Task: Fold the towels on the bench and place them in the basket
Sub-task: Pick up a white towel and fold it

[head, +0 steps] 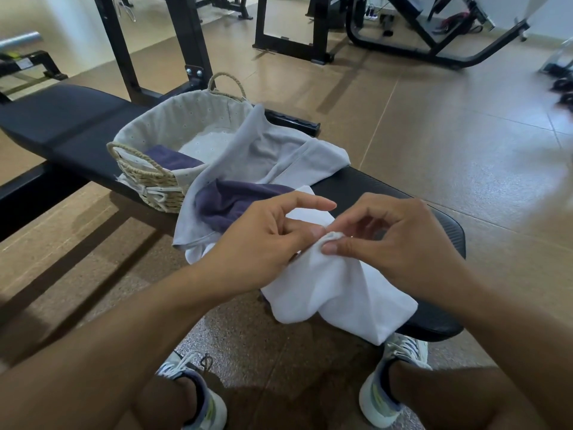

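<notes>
- Nearest to me, below the grip, I see my two sneakers (400, 386) planted on the tiled floor (434, 144), one under each forearm.
- My left hand (263, 240) and right hand (400, 243) meet at one bunched corner of the white towel (335, 290); each pinches that corner between thumb and fingertips, the left forefinger stretched out straight above the pinch.
- From the grip the white towel hangs down toward me, draping over the near end of the bench (440, 321) and past its edge.
- Just beyond the grip and to its left, a purple towel (229, 200) lies crumpled on the bench, partly tucked under the white one.
- Further out from the grip, a grey towel (273, 153) is spread loosely over the purple one, its far edge leaning against the basket rim.
- Left of and beyond the grip, the woven basket (145, 175) sits on the bench pad, lined with pale fabric, and holds a folded purple towel (173, 159) on its near side.
- Farthest from the grip, black gym frames (186, 41) stand on the floor behind the bench.
</notes>
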A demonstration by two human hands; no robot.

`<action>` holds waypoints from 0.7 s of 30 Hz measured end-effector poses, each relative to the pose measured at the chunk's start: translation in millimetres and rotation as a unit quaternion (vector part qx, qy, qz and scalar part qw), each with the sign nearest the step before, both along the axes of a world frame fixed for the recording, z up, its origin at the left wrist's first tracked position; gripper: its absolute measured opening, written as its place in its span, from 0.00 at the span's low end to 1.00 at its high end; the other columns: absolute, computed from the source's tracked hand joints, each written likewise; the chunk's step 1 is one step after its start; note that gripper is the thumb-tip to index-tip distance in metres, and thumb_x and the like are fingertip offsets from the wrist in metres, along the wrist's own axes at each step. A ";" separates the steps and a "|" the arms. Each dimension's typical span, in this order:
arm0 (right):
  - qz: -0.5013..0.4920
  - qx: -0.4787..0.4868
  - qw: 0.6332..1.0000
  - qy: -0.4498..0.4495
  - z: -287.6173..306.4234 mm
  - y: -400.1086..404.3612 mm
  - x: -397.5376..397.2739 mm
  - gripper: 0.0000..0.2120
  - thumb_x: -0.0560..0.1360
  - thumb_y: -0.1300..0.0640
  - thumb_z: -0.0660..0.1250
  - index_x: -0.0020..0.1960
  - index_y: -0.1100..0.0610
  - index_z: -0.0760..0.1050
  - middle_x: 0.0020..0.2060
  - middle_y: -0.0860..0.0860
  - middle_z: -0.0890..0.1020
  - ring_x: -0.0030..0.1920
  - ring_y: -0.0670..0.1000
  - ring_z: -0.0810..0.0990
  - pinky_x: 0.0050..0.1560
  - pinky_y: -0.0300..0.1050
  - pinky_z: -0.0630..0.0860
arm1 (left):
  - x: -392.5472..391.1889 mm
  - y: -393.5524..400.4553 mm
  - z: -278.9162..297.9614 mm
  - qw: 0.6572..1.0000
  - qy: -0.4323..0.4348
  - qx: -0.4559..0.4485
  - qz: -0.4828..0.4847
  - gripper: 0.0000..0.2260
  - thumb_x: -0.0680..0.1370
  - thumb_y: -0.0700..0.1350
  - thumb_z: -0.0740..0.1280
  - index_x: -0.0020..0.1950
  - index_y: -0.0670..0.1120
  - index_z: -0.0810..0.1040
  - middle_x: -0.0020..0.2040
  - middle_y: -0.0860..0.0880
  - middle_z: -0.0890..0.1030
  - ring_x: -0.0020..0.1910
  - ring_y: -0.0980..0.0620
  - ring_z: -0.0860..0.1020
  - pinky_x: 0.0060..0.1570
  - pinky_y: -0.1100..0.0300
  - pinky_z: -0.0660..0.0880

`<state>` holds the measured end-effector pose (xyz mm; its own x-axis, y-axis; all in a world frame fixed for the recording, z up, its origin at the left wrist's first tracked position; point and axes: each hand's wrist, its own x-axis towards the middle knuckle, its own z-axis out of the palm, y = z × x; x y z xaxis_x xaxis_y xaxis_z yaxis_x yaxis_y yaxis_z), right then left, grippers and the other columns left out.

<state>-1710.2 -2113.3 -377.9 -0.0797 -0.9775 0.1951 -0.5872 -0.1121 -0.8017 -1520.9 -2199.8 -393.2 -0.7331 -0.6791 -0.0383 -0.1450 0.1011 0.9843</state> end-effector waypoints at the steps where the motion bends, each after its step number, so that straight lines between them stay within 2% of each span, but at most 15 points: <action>1: -0.004 0.007 1.000 0.001 -0.7 -0.5 0.0 0.11 0.64 0.43 0.79 0.45 0.43 0.84 0.38 0.46 0.83 0.39 0.50 0.80 0.42 0.51 0.78 | 0.3 0.3 -0.2 1.000 0.000 0.000 0.001 0.14 0.77 0.50 0.70 0.62 0.59 0.80 0.40 0.24 0.78 0.37 0.32 0.75 0.49 0.28 0.74; 3: -0.011 0.033 0.999 0.007 -2.5 -1.3 -0.7 0.16 0.63 0.40 0.79 0.47 0.42 0.82 0.40 0.45 0.83 0.40 0.48 0.80 0.43 0.47 0.78 | 0.7 -0.1 -1.3 1.000 0.002 0.004 0.004 0.13 0.78 0.48 0.71 0.62 0.57 0.81 0.37 0.27 0.78 0.37 0.41 0.74 0.47 0.31 0.76; 5: -0.008 0.058 0.998 0.019 -4.6 -1.7 -1.4 0.16 0.64 0.39 0.78 0.48 0.42 0.81 0.41 0.43 0.83 0.43 0.46 0.81 0.46 0.45 0.80 | 1.4 -1.4 -2.6 1.000 0.003 0.018 -0.003 0.14 0.78 0.48 0.72 0.63 0.56 0.80 0.32 0.37 0.78 0.36 0.47 0.75 0.41 0.44 0.76; 7: -0.007 0.063 0.998 0.023 -5.1 -2.0 -2.8 0.13 0.66 0.39 0.77 0.45 0.43 0.82 0.42 0.42 0.84 0.44 0.45 0.82 0.46 0.41 0.79 | 1.6 -2.3 -0.9 0.999 -0.006 0.038 -0.010 0.20 0.74 0.51 0.76 0.65 0.56 0.77 0.36 0.49 0.84 0.34 0.55 0.77 0.40 0.57 0.74; 8: -0.009 0.062 0.998 0.021 -4.8 -2.3 -3.5 0.11 0.66 0.40 0.77 0.43 0.44 0.82 0.41 0.41 0.85 0.44 0.44 0.82 0.45 0.37 0.78 | 1.8 -2.6 -0.4 0.999 -0.021 0.036 -0.009 0.26 0.70 0.53 0.79 0.66 0.56 0.76 0.41 0.51 0.86 0.34 0.57 0.78 0.41 0.57 0.75; 10: -0.011 0.067 0.997 0.026 -4.1 -2.8 -5.2 0.12 0.66 0.40 0.77 0.41 0.46 0.82 0.40 0.40 0.85 0.44 0.42 0.82 0.45 0.31 0.74 | 4.0 -4.7 -2.0 0.998 -0.067 0.006 -0.007 0.34 0.62 0.56 0.84 0.65 0.58 0.75 0.47 0.52 0.87 0.38 0.56 0.82 0.47 0.52 0.80; 11: -0.009 0.071 0.997 0.028 -3.7 -3.0 -5.5 0.12 0.65 0.39 0.76 0.41 0.46 0.81 0.40 0.40 0.85 0.44 0.41 0.82 0.45 0.29 0.73 | 5.9 -5.9 -2.8 0.995 -0.096 -0.011 -0.014 0.35 0.59 0.58 0.84 0.63 0.59 0.75 0.48 0.52 0.86 0.41 0.54 0.83 0.50 0.49 0.81; 13: -0.009 0.076 0.997 0.027 -2.8 -3.6 -6.2 0.14 0.64 0.38 0.74 0.41 0.46 0.81 0.41 0.39 0.84 0.46 0.40 0.82 0.47 0.27 0.72 | 10.5 -7.7 -5.4 0.982 -0.175 -0.049 -0.051 0.31 0.57 0.62 0.82 0.58 0.60 0.78 0.46 0.51 0.85 0.44 0.51 0.84 0.51 0.44 0.81; 15: -0.011 0.073 0.997 0.018 -2.0 -4.5 -8.4 0.14 0.65 0.37 0.73 0.42 0.46 0.79 0.42 0.40 0.84 0.47 0.40 0.82 0.51 0.32 0.74 | 13.1 -9.6 -7.8 0.967 -0.235 -0.080 -0.063 0.24 0.59 0.63 0.81 0.49 0.56 0.81 0.44 0.50 0.85 0.43 0.49 0.83 0.47 0.43 0.81; 16: -0.010 0.071 0.997 0.010 -1.9 -5.0 -9.7 0.14 0.65 0.37 0.73 0.42 0.46 0.79 0.42 0.40 0.85 0.47 0.41 0.83 0.53 0.37 0.76 | 14.1 -11.2 -8.0 0.965 -0.241 -0.092 -0.046 0.21 0.60 0.61 0.81 0.45 0.53 0.81 0.41 0.50 0.85 0.40 0.50 0.82 0.43 0.46 0.81; 19: -0.012 0.061 0.998 -0.024 -1.9 -6.4 -12.8 0.14 0.66 0.36 0.72 0.43 0.45 0.77 0.41 0.44 0.85 0.45 0.45 0.84 0.53 0.49 0.79 | 17.3 -12.9 1.5 0.970 -0.198 -0.140 0.031 0.14 0.66 0.55 0.82 0.39 0.50 0.80 0.36 0.51 0.83 0.33 0.59 0.76 0.35 0.61 0.71; 21: -0.006 0.043 0.997 -0.057 0.1 -7.0 -13.3 0.13 0.67 0.37 0.73 0.46 0.42 0.77 0.40 0.45 0.85 0.43 0.47 0.84 0.52 0.51 0.80 | 20.2 -11.1 14.3 0.971 -0.144 -0.173 0.081 0.11 0.67 0.51 0.81 0.39 0.50 0.81 0.36 0.52 0.82 0.34 0.61 0.75 0.34 0.68 0.69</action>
